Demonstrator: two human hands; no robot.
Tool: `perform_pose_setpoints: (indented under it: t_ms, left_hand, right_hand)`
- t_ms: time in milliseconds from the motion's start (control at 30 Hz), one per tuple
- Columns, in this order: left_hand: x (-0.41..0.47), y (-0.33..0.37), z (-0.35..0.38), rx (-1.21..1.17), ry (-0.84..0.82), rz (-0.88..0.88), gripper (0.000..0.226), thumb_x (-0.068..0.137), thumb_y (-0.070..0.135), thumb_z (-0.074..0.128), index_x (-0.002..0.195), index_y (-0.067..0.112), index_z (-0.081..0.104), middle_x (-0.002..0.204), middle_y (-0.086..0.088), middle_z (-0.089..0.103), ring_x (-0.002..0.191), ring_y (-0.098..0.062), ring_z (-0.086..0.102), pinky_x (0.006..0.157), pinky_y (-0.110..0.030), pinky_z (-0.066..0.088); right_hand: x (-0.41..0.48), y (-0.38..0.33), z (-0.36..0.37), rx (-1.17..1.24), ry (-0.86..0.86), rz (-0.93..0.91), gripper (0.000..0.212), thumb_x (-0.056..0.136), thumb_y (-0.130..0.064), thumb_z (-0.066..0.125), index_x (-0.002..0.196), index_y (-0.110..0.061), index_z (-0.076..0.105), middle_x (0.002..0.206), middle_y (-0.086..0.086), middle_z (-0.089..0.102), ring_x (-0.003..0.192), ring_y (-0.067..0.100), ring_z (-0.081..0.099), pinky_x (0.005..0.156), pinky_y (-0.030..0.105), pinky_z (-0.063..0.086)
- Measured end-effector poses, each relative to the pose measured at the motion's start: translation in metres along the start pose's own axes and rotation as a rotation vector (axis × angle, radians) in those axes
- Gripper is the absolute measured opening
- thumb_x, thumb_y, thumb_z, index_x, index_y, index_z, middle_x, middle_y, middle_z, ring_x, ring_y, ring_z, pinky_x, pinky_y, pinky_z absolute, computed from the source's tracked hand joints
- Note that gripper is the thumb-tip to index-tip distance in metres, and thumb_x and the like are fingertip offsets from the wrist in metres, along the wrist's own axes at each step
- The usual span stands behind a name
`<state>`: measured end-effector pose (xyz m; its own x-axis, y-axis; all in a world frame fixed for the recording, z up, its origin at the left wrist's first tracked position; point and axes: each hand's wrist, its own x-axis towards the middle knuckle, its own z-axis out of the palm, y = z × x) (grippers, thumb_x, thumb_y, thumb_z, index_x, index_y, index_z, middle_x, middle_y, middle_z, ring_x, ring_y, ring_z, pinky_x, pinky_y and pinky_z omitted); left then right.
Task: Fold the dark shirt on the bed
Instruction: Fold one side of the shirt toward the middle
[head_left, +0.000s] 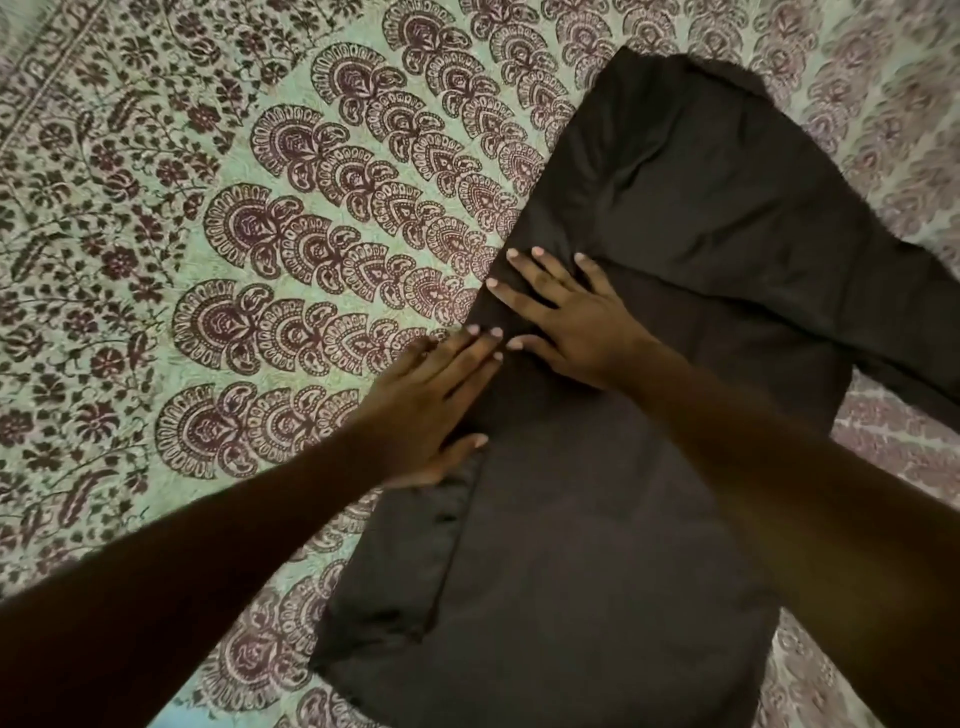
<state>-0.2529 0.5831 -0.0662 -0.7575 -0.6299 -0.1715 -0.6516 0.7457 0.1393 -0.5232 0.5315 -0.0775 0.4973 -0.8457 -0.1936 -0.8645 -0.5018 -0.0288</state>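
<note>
Pressing both palms down on the dark shirt (701, 171), we judge the main risk to be the cloth creeping. The fabric looks thin and smooth, and it lies on a patterned bedspread (208, 208) that may itself give. If we push sideways rather than straight down, the shirt's left edge could slide or ruck up under the fingers, and the fold line would go crooked. Soft wrinkles show just above the right hand, and lifting both hands at once could let that edge spring open. A piece of the shirt trails toward the right edge of the frame, well apart from either hand. Left loose, it could pull the body askew at the next fold.

The shirt runs from the upper right of centre down to the bottom middle of the frame. Our left hand (436, 405) lies flat on the shirt's left edge near the middle of the frame, fingers straight and close together, fingertips reaching the border with the bedspread. Our right hand (571, 322) sits just above and to the right, fingers spread flat on the cloth, thumb nearly touching the left fingertips. Neither hand grips anything; both only press.
</note>
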Motion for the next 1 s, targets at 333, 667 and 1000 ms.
perform_pose_setpoints:
  t_ms: [333, 667, 1000]
  left_hand:
    - [0.051, -0.017, -0.012, 0.077, 0.068, 0.060, 0.079, 0.093, 0.069, 0.047, 0.148, 0.014, 0.052, 0.149, -0.010, 0.055, 0.129, -0.033, 0.054, 0.107, -0.052, 0.038]
    - [0.098, -0.026, 0.000, -0.008, 0.008, 0.051, 0.091, 0.097, 0.063, 0.040, 0.167, 0.012, 0.012, 0.177, -0.005, 0.001, 0.163, -0.020, 0.004, 0.131, -0.044, 0.011]
    - [0.102, -0.031, 0.001, 0.001, -0.020, 0.079, 0.092, 0.096, 0.062, 0.042, 0.167, 0.011, 0.013, 0.177, -0.007, 0.000, 0.163, -0.022, 0.006, 0.128, -0.051, 0.019]
  right_hand:
    - [0.042, 0.077, -0.017, 0.035, -0.025, 0.143, 0.078, 0.095, -0.078, 0.014, 0.164, -0.041, 0.017, 0.174, 0.005, 0.015, 0.160, 0.026, 0.016, 0.125, 0.060, 0.002]
    - [0.076, 0.149, -0.024, 0.040, -0.040, 0.252, 0.074, 0.091, -0.083, 0.011, 0.160, -0.055, 0.011, 0.175, 0.001, 0.010, 0.161, 0.028, 0.008, 0.124, 0.063, 0.000]
    - [0.133, 0.194, -0.044, 0.004, -0.207, 0.482, 0.081, 0.085, -0.092, 0.002, 0.158, -0.058, -0.002, 0.175, -0.005, -0.008, 0.160, 0.026, -0.012, 0.120, 0.070, -0.012]
